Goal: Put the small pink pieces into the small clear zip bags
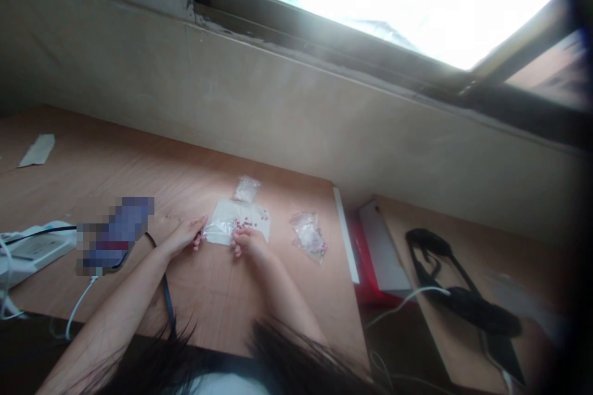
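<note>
Paper strip: a pale paper strip (pixel 36 150) lies flat at the desk's far left, at 10 o'clock from the hands and well apart from them.
Power strip: a white power strip (pixel 32 250) sits at the left edge, with a black cable (pixel 44 233) across its top and a white cable (pixel 79 301) trailing off at its 5 o'clock.
Desk: a bare wooden desk (pixel 208 290) carries everything up to a gap on its right.
Left hand: the left hand (pixel 183 236) lies at 9 o'clock of the sheet, its fingers stretched out and held close together, their tips on the edge of a clear bag (pixel 217 231). It closes around nothing. A black band (pixel 151 239) circles the wrist.
White sheet: the white sheet (pixel 241 217) lies flat between the hands with small pink beads (pixel 248 222) scattered on it.
Right hand: the right hand (pixel 248 242) sits at 6 o'clock of the sheet, fingers curled, tips touching its near edge just beside the beads. Whether it pinches a bead I cannot tell.
Small bag: a small clear bag (pixel 246 188) lies at 12 o'clock, just beyond the sheet.
Filled bag: a bag of pink bits (pixel 309 236) lies at 3 o'clock, near but apart.
Boxes: a white box (pixel 382 247) rests on a red box (pixel 364 271) in the gap.
Strap: a black strap (pixel 458 296) lies on the right-hand surface.
Window: a bright window (pixel 393 0) sits above the wall.
</note>
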The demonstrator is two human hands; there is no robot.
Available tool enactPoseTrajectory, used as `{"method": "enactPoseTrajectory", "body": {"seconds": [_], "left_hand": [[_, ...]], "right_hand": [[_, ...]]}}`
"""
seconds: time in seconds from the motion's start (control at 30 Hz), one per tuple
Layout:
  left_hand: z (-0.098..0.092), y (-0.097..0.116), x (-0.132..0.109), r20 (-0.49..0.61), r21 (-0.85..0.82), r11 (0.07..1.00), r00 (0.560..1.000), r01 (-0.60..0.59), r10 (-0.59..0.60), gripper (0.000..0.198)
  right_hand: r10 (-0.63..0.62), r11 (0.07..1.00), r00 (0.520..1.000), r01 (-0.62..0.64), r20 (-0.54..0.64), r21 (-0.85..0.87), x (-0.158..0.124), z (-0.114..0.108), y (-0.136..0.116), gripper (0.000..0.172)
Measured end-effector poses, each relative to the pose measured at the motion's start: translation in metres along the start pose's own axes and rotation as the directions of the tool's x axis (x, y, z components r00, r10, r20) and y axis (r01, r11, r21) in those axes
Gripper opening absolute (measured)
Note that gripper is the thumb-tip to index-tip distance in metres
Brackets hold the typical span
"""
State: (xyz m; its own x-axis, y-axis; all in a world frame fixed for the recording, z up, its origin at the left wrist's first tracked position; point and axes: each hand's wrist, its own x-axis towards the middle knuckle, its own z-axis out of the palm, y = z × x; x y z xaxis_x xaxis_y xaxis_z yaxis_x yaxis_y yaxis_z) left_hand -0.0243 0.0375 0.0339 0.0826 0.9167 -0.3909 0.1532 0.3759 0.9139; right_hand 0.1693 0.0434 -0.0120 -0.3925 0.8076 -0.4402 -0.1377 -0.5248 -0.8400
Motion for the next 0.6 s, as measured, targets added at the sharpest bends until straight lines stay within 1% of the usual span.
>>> {"method": "enactPoseTrajectory", "body": {"seconds": [0.13,0.27,0.37,0.6], "left_hand": [[-0.002,-0.001,0.002,0.055,0.034,0.998,0.997,-0.06,0.058,0.044],[-0.003,-0.003,0.005,0.038,0.055,0.998,0.998,-0.042,0.04,0.044],[-0.005,-0.003,0.007,0.035,0.045,0.999,0.999,-0.03,0.028,0.043],[-0.001,0.007,0.009,-0.019,0.053,0.998,0.999,-0.04,0.042,0.046]], "right_hand": [[-0.001,1.0,1.0,0.001,-0.01,0.013,0.0,0.0,0.001,0.024],[0.024,0.999,1.0,-0.024,0.004,0.024,0.0,0.0,0.002,0.024],[-0.003,0.999,1.0,0.003,0.004,0.045,0.0,-0.001,0.004,0.024],[0.001,0.999,1.0,-0.002,0.03,0.044,0.002,-0.004,0.006,0.025]]}}
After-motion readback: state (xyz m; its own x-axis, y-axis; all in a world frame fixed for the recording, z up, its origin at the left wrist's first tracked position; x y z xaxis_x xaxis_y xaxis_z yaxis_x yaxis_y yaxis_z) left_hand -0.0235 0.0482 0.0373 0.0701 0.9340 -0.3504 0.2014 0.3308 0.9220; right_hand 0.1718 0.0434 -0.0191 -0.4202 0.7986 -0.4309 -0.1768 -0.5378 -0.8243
